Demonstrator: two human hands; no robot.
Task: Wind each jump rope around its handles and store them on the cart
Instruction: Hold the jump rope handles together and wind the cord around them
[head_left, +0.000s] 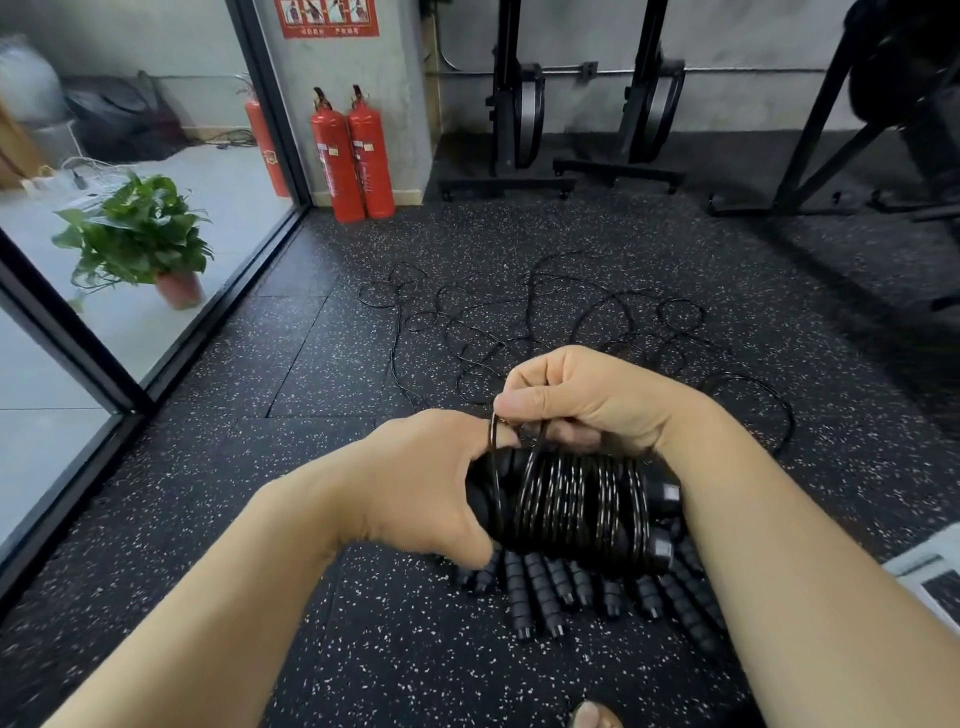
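No legible txt — red wall poster (330, 18) & extinguisher labels (332, 151) too blurry.

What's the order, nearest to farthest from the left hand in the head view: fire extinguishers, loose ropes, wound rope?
1. Wound rope: gripped in the left hand, just to its right.
2. Loose ropes: tangled on the floor ahead of the hand.
3. Fire extinguishers: standing against the wall, far ahead and slightly left.
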